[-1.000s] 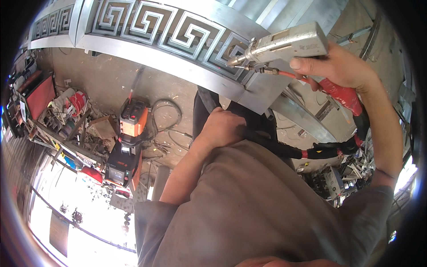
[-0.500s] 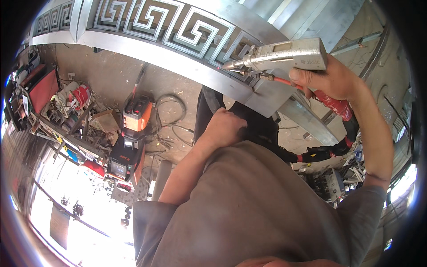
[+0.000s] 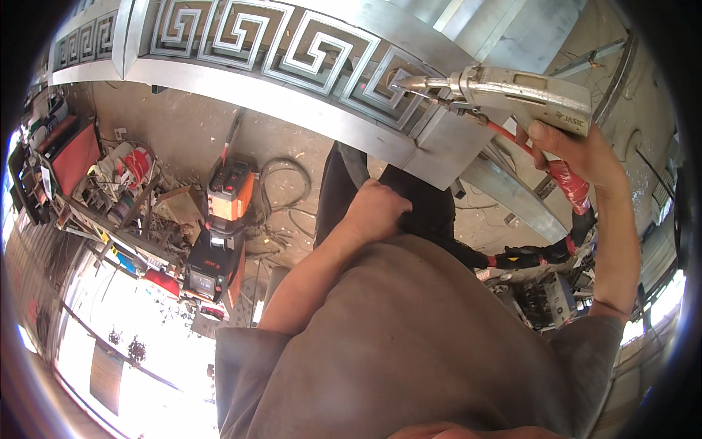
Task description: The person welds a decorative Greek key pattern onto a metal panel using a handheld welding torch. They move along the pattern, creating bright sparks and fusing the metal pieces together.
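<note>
My right hand [image 3: 567,150] is wrapped round the grip of a silver handheld welding gun [image 3: 523,95]. The gun's thin nozzle points left, over the square-spiral pattern near the right end of a metal panel [image 3: 292,84]. A red tube runs along the gun's underside, and its grip is bound in shiny red wrap. Close in front of my body, my left hand [image 3: 376,210] is closed in a fist. From beside it a dark grey strip [image 3: 352,162] reaches up towards the panel; whether the fingers hold it is hidden.
An orange-and-black machine [image 3: 230,192] stands on the floor at left, beside a coiled cable [image 3: 287,183]. Farther left is a cluttered shelf with a red spool [image 3: 137,167]. A black-wrapped hose [image 3: 523,256] hangs from the gun past my right side. A metal bar [image 3: 515,197] slants below the panel.
My right hand has moved the welding gun rightward, its nozzle passing from the panel's lower rail to the spiral pattern at the right end. My left hand stays closed in about the same place.
</note>
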The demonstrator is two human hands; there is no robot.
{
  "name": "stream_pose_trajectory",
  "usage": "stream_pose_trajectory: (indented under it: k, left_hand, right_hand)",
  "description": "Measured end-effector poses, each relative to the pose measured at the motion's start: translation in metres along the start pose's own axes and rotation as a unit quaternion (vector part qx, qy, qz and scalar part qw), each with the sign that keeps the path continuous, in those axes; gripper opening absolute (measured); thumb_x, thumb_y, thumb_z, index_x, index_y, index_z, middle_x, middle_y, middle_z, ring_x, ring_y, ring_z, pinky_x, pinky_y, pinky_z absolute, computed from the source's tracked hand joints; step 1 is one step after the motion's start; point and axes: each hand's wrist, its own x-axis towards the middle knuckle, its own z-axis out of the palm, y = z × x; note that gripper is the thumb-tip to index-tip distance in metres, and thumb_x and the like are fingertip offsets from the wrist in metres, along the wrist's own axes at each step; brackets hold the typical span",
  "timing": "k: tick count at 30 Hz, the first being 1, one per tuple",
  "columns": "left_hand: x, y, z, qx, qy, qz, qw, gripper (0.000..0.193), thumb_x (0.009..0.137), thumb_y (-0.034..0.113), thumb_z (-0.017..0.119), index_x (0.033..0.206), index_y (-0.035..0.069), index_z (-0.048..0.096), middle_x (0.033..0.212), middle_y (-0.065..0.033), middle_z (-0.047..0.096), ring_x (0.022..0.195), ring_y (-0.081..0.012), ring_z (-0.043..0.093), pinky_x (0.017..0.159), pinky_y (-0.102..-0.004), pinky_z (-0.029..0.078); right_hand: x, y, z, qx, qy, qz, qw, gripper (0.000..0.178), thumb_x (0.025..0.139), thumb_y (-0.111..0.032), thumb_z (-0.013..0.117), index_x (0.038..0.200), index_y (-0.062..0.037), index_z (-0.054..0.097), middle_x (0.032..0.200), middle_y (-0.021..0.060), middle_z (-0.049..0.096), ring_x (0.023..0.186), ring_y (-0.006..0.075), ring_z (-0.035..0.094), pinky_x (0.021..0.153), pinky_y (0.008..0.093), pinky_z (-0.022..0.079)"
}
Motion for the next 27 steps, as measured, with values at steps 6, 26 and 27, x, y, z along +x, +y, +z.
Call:
stream_pose_trajectory:
  k: [6,26,27]
  left_hand:
    - [0.009,0.010,0.015,-0.002,0.014,0.045,0.999,0.035,0.067,0.021,0.084,0.102,0.021,0.077,0.090,-0.0040,0.076,0.095,-0.0262,0.073,0.089,-0.0430,0.049]
    - [0.050,0.062,0.015,-0.133,0.025,0.078,0.988,0.026,0.075,0.023,0.083,0.101,0.020,0.077,0.085,-0.0071,0.076,0.091,-0.0301,0.075,0.089,-0.0456,0.051]
    - [0.051,0.063,0.015,-0.132,0.022,0.077,0.988,0.026,0.075,0.023,0.083,0.101,0.020,0.077,0.086,-0.0070,0.077,0.091,-0.0301,0.075,0.089,-0.0457,0.051]
  right_hand:
    - [-0.009,-0.020,-0.009,-0.052,-0.010,0.022,0.998,0.058,0.094,-0.040,0.087,0.129,0.0021,0.067,0.096,0.0076,0.072,0.068,0.0133,0.066,0.057,0.0304,0.056]
    - [0.051,-0.090,0.008,-0.282,-0.208,0.089,0.932,0.057,0.094,-0.048,0.081,0.129,-0.0042,0.072,0.092,0.0059,0.073,0.066,0.0156,0.066,0.059,0.0332,0.054]
    - [0.052,-0.091,0.009,-0.284,-0.211,0.090,0.931,0.057,0.094,-0.049,0.081,0.129,-0.0043,0.072,0.092,0.0061,0.073,0.066,0.0156,0.066,0.059,0.0332,0.054]
